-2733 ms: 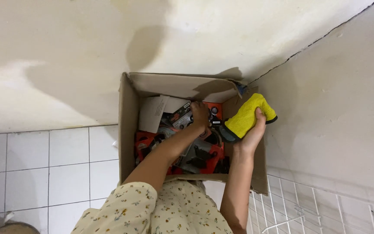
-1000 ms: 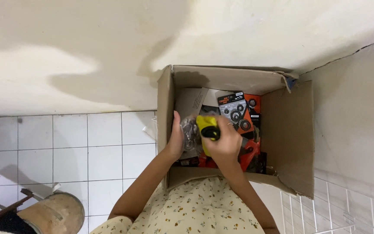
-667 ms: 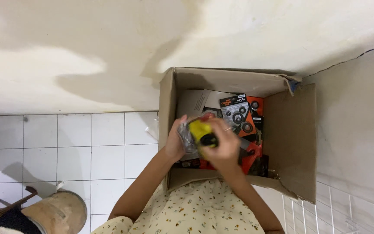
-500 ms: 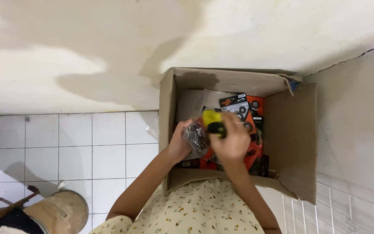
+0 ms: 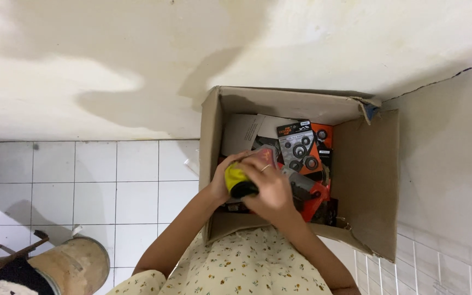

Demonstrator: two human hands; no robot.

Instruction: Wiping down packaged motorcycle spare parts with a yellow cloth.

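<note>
An open cardboard box (image 5: 377, 180) stands against the wall, filled with orange and black packaged parts (image 5: 300, 152). Both my hands are over its near left part. My right hand (image 5: 269, 188), a ring on one finger, wraps over a yellow tool with a black end (image 5: 237, 181). My left hand (image 5: 219, 183) presses against the same tool from the left, at the box's left wall. Whether the left hand also holds a clear packet is hidden by the right hand.
White floor tiles (image 5: 83, 186) lie left of the box, and a stained pale wall (image 5: 110, 71) runs behind it. A tan round container with dark scrap (image 5: 55, 270) sits at the bottom left. A white wire rack (image 5: 443, 270) shows at the bottom right.
The yellow tool has come from outside the box's right side to its near left part. Both hands have closed together on it and shifted slightly left.
</note>
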